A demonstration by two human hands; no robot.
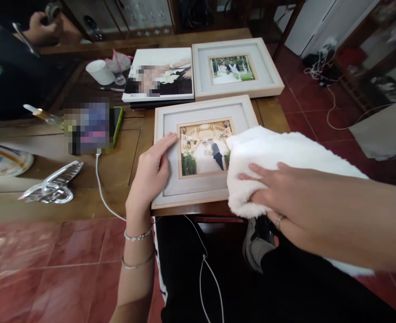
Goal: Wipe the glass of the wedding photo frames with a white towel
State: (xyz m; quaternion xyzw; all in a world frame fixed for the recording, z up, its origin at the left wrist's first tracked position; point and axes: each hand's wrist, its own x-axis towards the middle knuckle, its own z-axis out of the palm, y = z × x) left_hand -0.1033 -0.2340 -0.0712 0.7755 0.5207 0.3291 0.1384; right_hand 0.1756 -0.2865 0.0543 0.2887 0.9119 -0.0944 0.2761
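White plush towel (285,148), gripped by bent right fingers (261,170), covers four o'clock on the pale rectangular photo frame (202,154); extended left fingers (164,142) rest at nine; wooden worktop (119,172), red-tiled floor (73,244).

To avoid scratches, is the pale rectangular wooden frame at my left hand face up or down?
Face up: the wooden frame shows its photo and pale border.

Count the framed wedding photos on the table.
2: the nearer framed wedding photo lies partly under the left hand and white towel; the farther one sits beyond, slightly right.
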